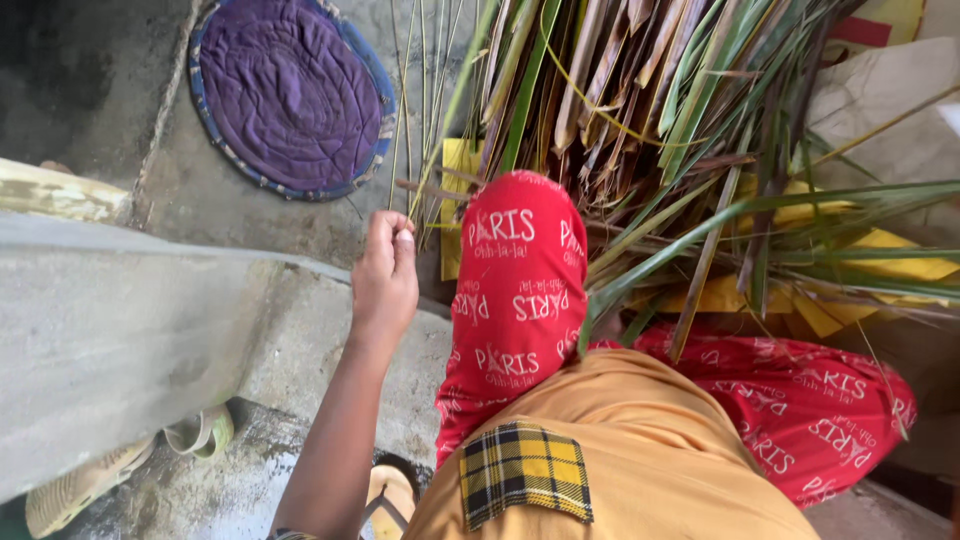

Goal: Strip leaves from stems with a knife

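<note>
Thin leaf ribs (415, 110) stand pinched in the left hand (385, 275), just beside the leaf pile (680, 120) on the floor; the brittle ribs could snap if bent. Right hand is hidden.

grey concrete floor (250, 220), round purple mat (290, 90)
</note>
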